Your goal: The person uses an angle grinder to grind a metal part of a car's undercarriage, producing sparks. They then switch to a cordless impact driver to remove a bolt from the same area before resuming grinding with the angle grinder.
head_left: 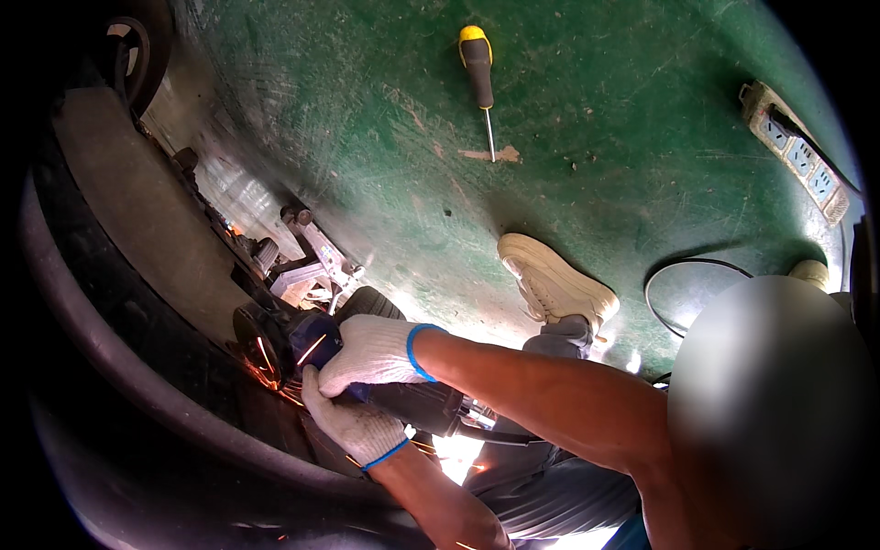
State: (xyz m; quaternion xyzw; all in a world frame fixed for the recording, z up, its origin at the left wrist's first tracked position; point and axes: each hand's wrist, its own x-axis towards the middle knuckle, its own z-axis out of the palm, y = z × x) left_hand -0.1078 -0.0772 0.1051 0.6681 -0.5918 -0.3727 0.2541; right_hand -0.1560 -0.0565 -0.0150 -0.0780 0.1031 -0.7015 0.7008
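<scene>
Presently, the power tool (316,341), which looks like an angle grinder, is at the lower left of the view, close beside a dark curved panel (183,390), and orange sparks (266,367) fly from near its disc (246,335). The right hand (374,350), in a white knitted glove, is laid over the blue front part from above, its fingers bent firmly around it. The left hand (350,424), gloved in the same way, is closed around the tool from the lower side; some fingertips are hidden, so how tightly they press I cannot tell. I judge that the tool is rather heavy and hard, with a stiff body which may tremble and pull, and the smooth casing could slip a little under knitted cotton. The safe place to hold should be the body behind the head, with both hands, and well away from the disc, which is likely thin and can break. Around it, the panel limits the space on the left, and a metal frame (316,257) stands near on the far side. The black cord (500,438) runs back close to the trousers (550,486), so it may catch. Farther off, on the green floor (605,92), are a shoe (559,280), a screwdriver (478,78) and a power strip (796,154).
</scene>
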